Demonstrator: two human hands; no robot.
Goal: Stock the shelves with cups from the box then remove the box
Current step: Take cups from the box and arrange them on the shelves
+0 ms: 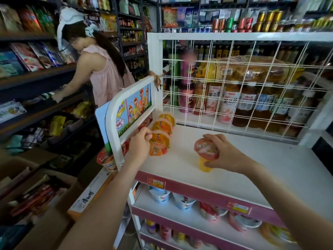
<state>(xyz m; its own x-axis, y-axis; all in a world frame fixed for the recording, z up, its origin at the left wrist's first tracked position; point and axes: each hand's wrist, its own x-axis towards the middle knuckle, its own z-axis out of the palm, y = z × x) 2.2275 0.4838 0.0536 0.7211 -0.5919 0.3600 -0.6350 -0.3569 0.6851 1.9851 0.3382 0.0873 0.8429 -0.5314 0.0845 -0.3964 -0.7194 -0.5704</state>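
Fingers (146,136) of the left hand (139,144) pinch the lid rim of the nearest orange cup (160,141), one of three leaning along the white shelf's (180,159) left rail; further right, the right hand (225,154) grips a tilted red-lidded cup (204,147).

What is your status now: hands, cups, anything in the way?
Left hand pinches orange cup, in row on shelf, left side. Right hand grips red-lidded cup, mid-shelf. Nothing seen blocking.
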